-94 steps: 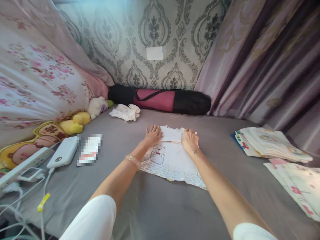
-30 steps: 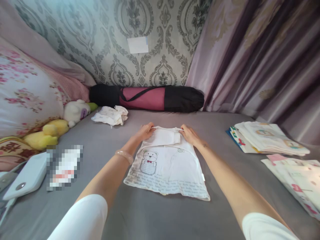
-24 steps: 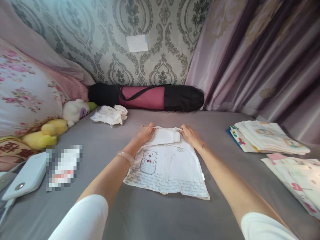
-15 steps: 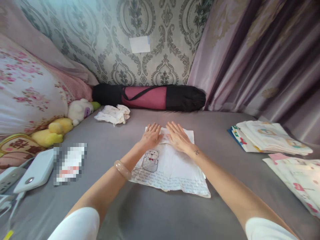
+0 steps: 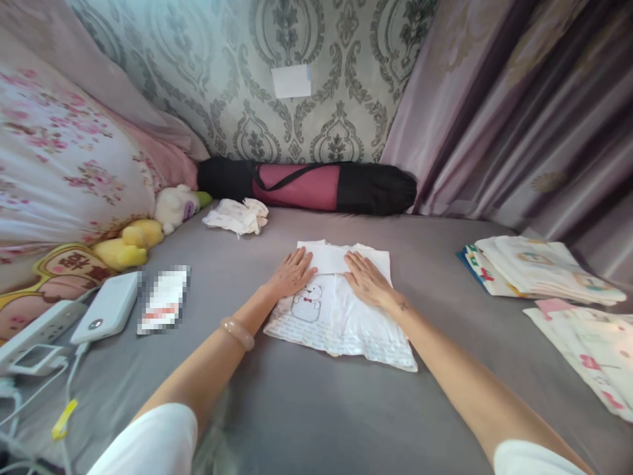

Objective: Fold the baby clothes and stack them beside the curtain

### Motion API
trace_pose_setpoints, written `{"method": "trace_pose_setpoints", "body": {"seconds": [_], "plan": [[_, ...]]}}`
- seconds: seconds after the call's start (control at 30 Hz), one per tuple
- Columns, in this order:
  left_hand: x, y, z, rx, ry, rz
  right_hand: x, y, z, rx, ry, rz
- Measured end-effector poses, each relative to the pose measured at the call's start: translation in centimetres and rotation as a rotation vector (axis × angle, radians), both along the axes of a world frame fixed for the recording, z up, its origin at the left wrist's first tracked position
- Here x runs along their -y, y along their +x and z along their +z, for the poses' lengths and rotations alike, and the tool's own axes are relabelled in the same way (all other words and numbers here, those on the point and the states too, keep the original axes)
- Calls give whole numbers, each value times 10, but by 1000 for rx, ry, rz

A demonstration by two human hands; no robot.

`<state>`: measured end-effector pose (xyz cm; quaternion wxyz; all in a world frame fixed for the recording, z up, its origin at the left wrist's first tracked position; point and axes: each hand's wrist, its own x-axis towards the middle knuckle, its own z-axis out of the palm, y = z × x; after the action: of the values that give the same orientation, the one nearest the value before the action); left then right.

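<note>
A white cloth garment (image 5: 346, 313) lies on the grey bed sheet in front of me, its upper part folded over into a flat band. A bear drawing with a red bow and lines of small writing are printed on it. My left hand (image 5: 293, 272) rests flat at the left end of the band, fingers stretched out. On the right part of the band lies my right hand (image 5: 368, 278), its fingers spread and pressing the cloth. Neither hand grips anything.
A crumpled white cloth (image 5: 237, 216) lies near a black and maroon roll bag (image 5: 297, 187) by the wall. Folded cloths (image 5: 544, 267) are stacked at right. To the left are plush toys (image 5: 175, 206), a white power bank (image 5: 107, 307), a power strip (image 5: 42, 333) and cables.
My hands have moved apart, each sliding outward along the folded band. The whole view has shifted slightly left, bringing more of the power strip into sight.
</note>
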<state>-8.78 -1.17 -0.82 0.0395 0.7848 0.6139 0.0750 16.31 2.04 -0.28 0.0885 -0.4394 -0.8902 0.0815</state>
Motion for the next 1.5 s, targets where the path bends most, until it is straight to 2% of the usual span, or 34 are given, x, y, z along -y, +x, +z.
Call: {"method": "trace_pose_setpoints", "body": {"seconds": [0.17,0.23,0.3,0.37,0.43,0.6,0.77,0.97,1.17,1.27,1.37,1.5], "plan": [[10,1,11,-24,-59,15,10,3,5,0,-53,-36],[24,5,18,-45,-23,10,26,8,10,-15,-40,-45],[46,8,22,-64,36,-57,49,16,13,-11,-14,-16],[70,11,20,-79,47,-142,74,26,11,13,-6,28],[88,13,14,-94,21,-158,93,33,6,43,-17,45],[100,15,6,-110,2,-121,110,37,4,85,-53,22],[114,4,11,-90,-62,-151,134,48,14,83,-95,53],[151,-19,11,-56,-66,-179,182,77,19,49,-65,143],[187,-34,12,-23,-63,-181,211,95,20,30,-87,139],[204,-38,19,8,-112,-161,224,99,25,24,-136,103],[217,-42,35,98,-162,-155,236,107,37,-6,-208,73],[217,-56,53,312,-157,-88,235,123,56,-74,-309,7]]}}
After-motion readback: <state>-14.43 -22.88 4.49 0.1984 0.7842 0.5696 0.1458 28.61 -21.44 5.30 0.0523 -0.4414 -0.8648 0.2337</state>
